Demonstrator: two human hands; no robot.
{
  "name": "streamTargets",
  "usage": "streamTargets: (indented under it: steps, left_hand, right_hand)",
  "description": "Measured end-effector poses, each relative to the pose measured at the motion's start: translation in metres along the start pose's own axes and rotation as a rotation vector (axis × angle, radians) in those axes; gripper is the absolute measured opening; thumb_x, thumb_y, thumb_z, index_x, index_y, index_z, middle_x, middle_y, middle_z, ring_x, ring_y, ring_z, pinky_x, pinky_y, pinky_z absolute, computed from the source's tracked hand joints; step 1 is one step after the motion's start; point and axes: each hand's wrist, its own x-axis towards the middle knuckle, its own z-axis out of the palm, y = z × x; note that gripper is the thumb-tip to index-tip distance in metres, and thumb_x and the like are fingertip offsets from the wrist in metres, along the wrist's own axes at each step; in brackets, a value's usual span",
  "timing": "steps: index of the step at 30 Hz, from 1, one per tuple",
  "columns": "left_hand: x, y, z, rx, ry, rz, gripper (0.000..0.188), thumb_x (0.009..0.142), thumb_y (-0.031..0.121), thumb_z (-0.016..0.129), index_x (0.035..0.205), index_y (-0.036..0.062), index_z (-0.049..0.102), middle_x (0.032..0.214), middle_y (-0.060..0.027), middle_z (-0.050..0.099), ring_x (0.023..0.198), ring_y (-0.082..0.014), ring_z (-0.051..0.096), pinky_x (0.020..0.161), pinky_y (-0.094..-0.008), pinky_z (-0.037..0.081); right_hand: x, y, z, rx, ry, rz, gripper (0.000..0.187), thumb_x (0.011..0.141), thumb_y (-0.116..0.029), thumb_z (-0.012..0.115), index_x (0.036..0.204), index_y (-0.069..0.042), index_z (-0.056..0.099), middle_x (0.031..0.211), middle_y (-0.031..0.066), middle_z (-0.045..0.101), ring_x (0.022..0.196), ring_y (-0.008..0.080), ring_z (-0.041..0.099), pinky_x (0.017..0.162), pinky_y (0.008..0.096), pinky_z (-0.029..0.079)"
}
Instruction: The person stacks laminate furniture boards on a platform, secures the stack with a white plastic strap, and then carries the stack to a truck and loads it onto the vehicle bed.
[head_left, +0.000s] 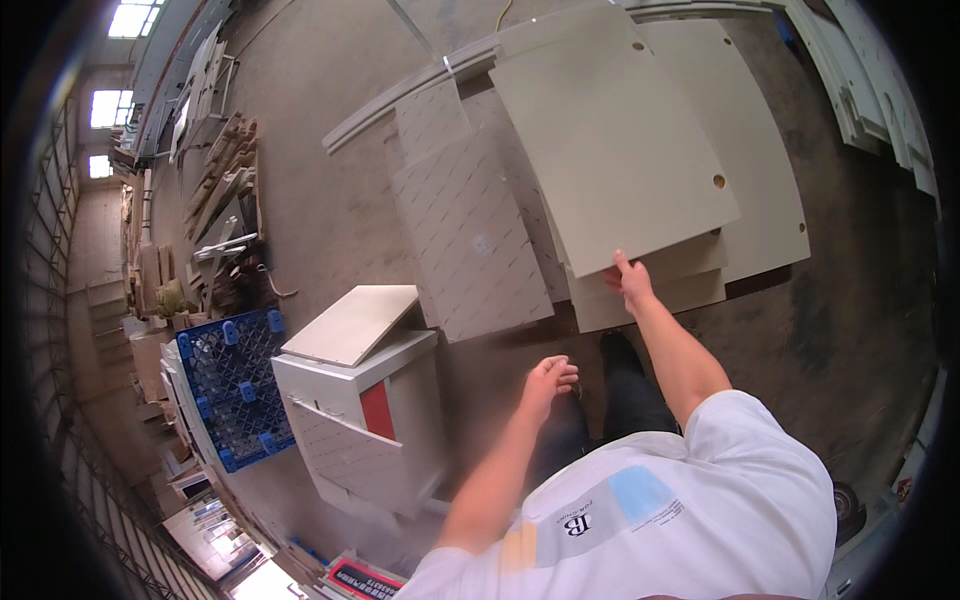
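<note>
My right hand [630, 282] is closed on the near edge of a cream cabinet door panel [610, 140], thumb on top and fingers underneath. That panel has round holes along its right side and is angled over other flat panels. Beneath it, a second cream panel [765, 150] with similar holes sticks out to the right, and another panel [650, 290] shows at the near edge. My left hand [549, 385] hovers in front of my body with its fingers curled in and nothing visible in them. To its left stands a white cabinet [340, 390].
Left of the stack lie panels in printed film [470, 230]. A loose board [350, 325] rests tilted on the cabinet. Beyond it are a blue plastic pallet [235, 390] and piled wood scraps [225, 180]. More panels [850, 80] stand at the far right.
</note>
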Motion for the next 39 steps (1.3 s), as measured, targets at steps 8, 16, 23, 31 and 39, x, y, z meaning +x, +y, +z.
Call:
streamTargets:
  steps: [8, 16, 23, 31, 39]
  left_hand:
    - [0.023, 0.014, 0.034, -0.599, 0.025, 0.097, 0.043, 0.102, 0.031, 0.059, 0.133, 0.0026, 0.051, 0.120, -0.0120, 0.066, 0.103, -0.0236, 0.066, 0.081, -0.0384, 0.056]
    - [-0.096, -0.060, -0.036, -0.569, 0.181, 0.116, 0.034, 0.103, 0.030, 0.052, 0.126, 0.0053, 0.058, 0.115, -0.0121, 0.068, 0.091, -0.0247, 0.069, 0.073, -0.0376, 0.056]
    - [-0.152, -0.102, -0.076, -0.547, 0.441, 0.337, 0.035, 0.102, 0.029, 0.053, 0.115, -0.0020, 0.064, 0.102, -0.0127, 0.069, 0.090, -0.0229, 0.067, 0.080, -0.0365, 0.052]
    - [-0.246, -0.171, -0.143, -0.794, 0.607, 0.290, 0.025, 0.098, 0.029, 0.058, 0.097, 0.0055, 0.068, 0.092, -0.0025, 0.065, 0.085, -0.0128, 0.058, 0.075, -0.0318, 0.046]
    - [-0.306, -0.290, -0.255, -1.573, 0.724, 0.474, 0.023, 0.098, 0.030, 0.061, 0.106, 0.0093, 0.065, 0.099, -0.0064, 0.069, 0.089, -0.0211, 0.066, 0.076, -0.0383, 0.055]
  right_hand:
    - [-0.186, 0.010, -0.020, -0.186, -0.453, 0.420, 0.032, 0.100, -0.035, 0.061, 0.107, -0.004, 0.067, 0.096, 0.0066, 0.071, 0.089, 0.0203, 0.070, 0.074, 0.0356, 0.056]
    - [-0.234, -0.089, -0.105, -1.235, 0.348, -0.609, 0.058, 0.086, -0.034, 0.070, 0.131, 0.000, 0.057, 0.126, 0.0178, 0.064, 0.115, 0.0352, 0.060, 0.097, 0.0418, 0.048]
    - [-0.223, -0.037, -0.093, -0.611, 0.242, 0.084, 0.066, 0.093, -0.051, 0.060, 0.123, 0.007, 0.064, 0.113, 0.0124, 0.067, 0.099, 0.0235, 0.061, 0.088, 0.0401, 0.048]
    - [-0.264, -0.014, 0.066, -0.969, -0.054, -0.317, 0.062, 0.088, -0.053, 0.064, 0.102, 0.008, 0.069, 0.097, 0.0140, 0.069, 0.083, 0.0240, 0.063, 0.077, 0.0385, 0.049]
    - [-0.279, 0.145, 0.292, -1.286, -0.335, -0.556, 0.055, 0.083, -0.055, 0.070, 0.072, -0.002, 0.057, 0.063, 0.0023, 0.048, 0.059, 0.0146, 0.047, 0.053, 0.0359, 0.037]
